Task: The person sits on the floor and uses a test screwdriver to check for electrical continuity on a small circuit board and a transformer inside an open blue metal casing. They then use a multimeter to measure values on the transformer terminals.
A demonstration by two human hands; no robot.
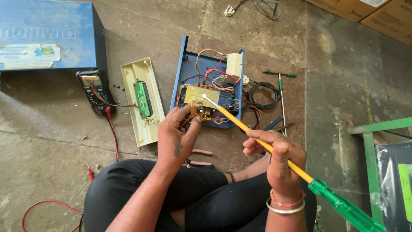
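An open blue metal chassis (pixel 183 64) lies on the floor, with a transformer (pixel 198 95), coloured wires and a cream block inside. My left hand (pixel 177 134) pinches a small brown part (pixel 197 107) at the chassis's near edge. My right hand (pixel 278 160) is closed on a long screwdriver (pixel 240 123) with a yellow shaft and a green handle. Its metal tip rests on top of the transformer.
A cream front panel with a green circuit board (pixel 142 99) lies left of the chassis. A black multimeter (pixel 95 89) with red leads and a blue cover (pixel 47 34) are further left. Other screwdrivers (pixel 281 92), a black cable coil, loose screws, cardboard boxes and a green frame (pixel 373 146) lie around.
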